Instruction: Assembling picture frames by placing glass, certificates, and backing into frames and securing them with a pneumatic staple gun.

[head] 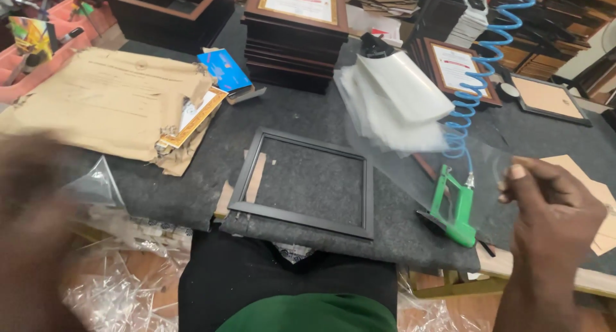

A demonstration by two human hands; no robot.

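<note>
Pinched between thumb and fingertips of the right hand (552, 207) is the edge of a clear sheet (443, 162), thin and nearly invisible, held up over the right side of the bench (301, 117) above the green air gun (455, 210) and its blue coiled hose (478, 75). That grip looks closed on the sheet's right edge. The left hand (32, 210) is a blur at the lower left, above crumpled clear wrapping (115, 287); whether its fingers are together or apart, I cannot tell. An empty black frame (305, 181) lies flat on the grey felt at the near edge, nothing yet in its opening, so the glazing seems not yet laid in and the backing and print are still to go. A pile of more clear sheets (391, 104) sits just beyond it, near a stack of finished brown frames (295, 37). Torn brown paper (109, 101) covers the left side.
</note>
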